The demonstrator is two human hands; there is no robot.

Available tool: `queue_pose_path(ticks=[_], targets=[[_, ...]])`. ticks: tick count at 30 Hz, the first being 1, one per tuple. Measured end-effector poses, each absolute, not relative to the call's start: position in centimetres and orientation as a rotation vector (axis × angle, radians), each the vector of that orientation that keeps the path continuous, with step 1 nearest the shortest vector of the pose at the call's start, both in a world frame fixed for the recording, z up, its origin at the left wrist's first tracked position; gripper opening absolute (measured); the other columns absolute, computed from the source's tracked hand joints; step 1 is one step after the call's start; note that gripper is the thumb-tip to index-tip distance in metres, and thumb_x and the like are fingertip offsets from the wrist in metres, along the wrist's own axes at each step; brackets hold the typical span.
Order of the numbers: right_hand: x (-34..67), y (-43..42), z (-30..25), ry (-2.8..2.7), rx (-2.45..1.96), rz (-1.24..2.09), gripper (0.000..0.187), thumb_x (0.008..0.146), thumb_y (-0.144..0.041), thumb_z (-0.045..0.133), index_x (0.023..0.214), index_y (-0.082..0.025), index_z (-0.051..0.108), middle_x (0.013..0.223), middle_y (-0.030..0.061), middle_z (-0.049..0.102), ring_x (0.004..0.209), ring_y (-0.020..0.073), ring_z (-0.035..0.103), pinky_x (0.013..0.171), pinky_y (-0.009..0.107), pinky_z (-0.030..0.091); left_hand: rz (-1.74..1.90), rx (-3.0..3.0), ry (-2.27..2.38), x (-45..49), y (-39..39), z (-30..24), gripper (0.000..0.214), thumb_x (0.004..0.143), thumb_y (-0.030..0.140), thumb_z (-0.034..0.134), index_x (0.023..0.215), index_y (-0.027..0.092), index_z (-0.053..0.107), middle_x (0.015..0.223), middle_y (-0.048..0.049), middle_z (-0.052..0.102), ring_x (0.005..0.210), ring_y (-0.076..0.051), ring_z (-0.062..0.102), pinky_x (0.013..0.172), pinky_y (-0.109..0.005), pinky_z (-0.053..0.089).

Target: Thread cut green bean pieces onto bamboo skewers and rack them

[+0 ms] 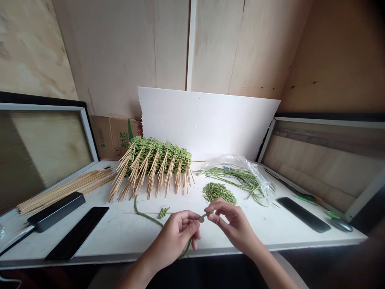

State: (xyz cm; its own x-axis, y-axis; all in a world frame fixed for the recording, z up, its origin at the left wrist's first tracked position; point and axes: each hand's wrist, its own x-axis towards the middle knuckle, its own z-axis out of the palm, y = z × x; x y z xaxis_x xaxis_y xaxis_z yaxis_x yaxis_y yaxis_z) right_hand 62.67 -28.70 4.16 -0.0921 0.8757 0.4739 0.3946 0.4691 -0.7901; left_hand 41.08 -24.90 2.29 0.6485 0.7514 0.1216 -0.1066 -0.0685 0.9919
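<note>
You'd probably do best to pinch the green bean (203,217) close on both sides of the working spot, pressing lightly so the flesh doesn't crush. Its end lies between your hands, on the near side of the cut-bean pile (219,192): left fingers (191,229) narrow, holding it, right fingers (217,206) pinched on the tip

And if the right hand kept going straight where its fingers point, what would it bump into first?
Beyond the long green bean at its fingertips, the right hand would probably meet the left hand's fingers first, though one view leaves the depth unclear.
</note>
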Motion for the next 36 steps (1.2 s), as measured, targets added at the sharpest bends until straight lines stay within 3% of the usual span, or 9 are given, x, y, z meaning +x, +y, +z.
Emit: queue_pose_path(ticks=[7, 14, 19, 24, 27, 32, 36], targets=[[62.2, -30.0, 5.6, -1.923, -1.106, 0.383, 0.013, 0.092, -0.036, 0.073, 0.099, -0.025, 0.076, 0.091, 0.0069, 0.071, 0.087, 0.0226, 0.059, 0.07, 0.034, 0.05, 0.822, 1.614, 0.688, 40.9, -25.7, 3.4, 0.037, 0.095, 0.047, 0.066, 0.102, 0.012, 0.073, 0.084, -0.0089, 0.073, 0.058, -0.015, 0.063, 0.063, -0.029, 0.051], [61.7, -30.4, 5.3, -1.981, -1.004, 0.301, 0.008, 0.095, -0.029, 0.069, 0.099, -0.025, 0.074, 0.086, 0.0066, 0.069, 0.083, 0.0227, 0.057, 0.074, 0.037, 0.049, 0.884, 1.737, 0.753, 41.0, -26.7, 4.5, 0.031, 0.096, 0.043, 0.064, 0.094, 0.014, 0.077, 0.08, -0.0078, 0.073, 0.058, -0.016, 0.062, 0.061, -0.027, 0.05], [61.4, -30.5, 5.3, -1.893, -0.972, 0.405, 0.011, 0.098, -0.026, 0.063, 0.089, -0.024, 0.069, 0.082, 0.0051, 0.067, 0.083, 0.0219, 0.056, 0.078, 0.038, 0.047, 0.847, 1.829, 0.74, 40.9, -27.2, 5.1, 0.022, 0.095, 0.033, 0.064, 0.086, 0.017, 0.076, 0.08, -0.0059, 0.071, 0.066, -0.017, 0.063, 0.067, -0.027, 0.05], [61.0, -30.5, 5.0, -1.84, -0.907, 0.587, 0.023, 0.096, -0.038, 0.066, 0.081, -0.022, 0.068, 0.078, 0.0051, 0.065, 0.081, 0.0217, 0.057, 0.079, 0.037, 0.047, 0.855, 1.885, 0.676, 40.9, -27.3, 4.6, 0.022, 0.096, 0.026, 0.06, 0.081, 0.017, 0.073, 0.078, -0.005, 0.069, 0.072, -0.017, 0.061, 0.064, -0.024, 0.047], [61.2, -30.4, 5.1, -1.807, -0.951, 0.592, 0.021, 0.095, -0.039, 0.067, 0.084, -0.021, 0.07, 0.08, 0.0059, 0.066, 0.08, 0.0208, 0.058, 0.076, 0.035, 0.049, 0.836, 1.86, 0.704, 40.9, -27.1, 4.3, 0.021, 0.097, 0.028, 0.06, 0.084, 0.017, 0.073, 0.079, -0.0042, 0.067, 0.067, -0.016, 0.059, 0.064, -0.025, 0.047], [61.7, -30.4, 5.6, -1.794, -0.977, 0.521, 0.013, 0.095, -0.033, 0.068, 0.093, -0.021, 0.072, 0.085, 0.007, 0.068, 0.081, 0.0205, 0.059, 0.071, 0.033, 0.052, 0.926, 1.865, 0.771, 40.7, -26.5, 4.4, 0.019, 0.095, 0.034, 0.067, 0.1, 0.017, 0.074, 0.082, -0.0053, 0.07, 0.073, -0.018, 0.062, 0.076, -0.029, 0.05], [61.9, -30.2, 5.3, -1.873, -0.971, 0.362, 0.007, 0.092, -0.029, 0.072, 0.095, -0.024, 0.076, 0.08, 0.0056, 0.069, 0.078, 0.0203, 0.058, 0.069, 0.034, 0.052, 0.959, 1.887, 0.768, 40.7, -26.4, 4.2, 0.029, 0.097, 0.044, 0.064, 0.098, 0.017, 0.075, 0.08, -0.0069, 0.069, 0.073, -0.019, 0.06, 0.071, -0.029, 0.047]])
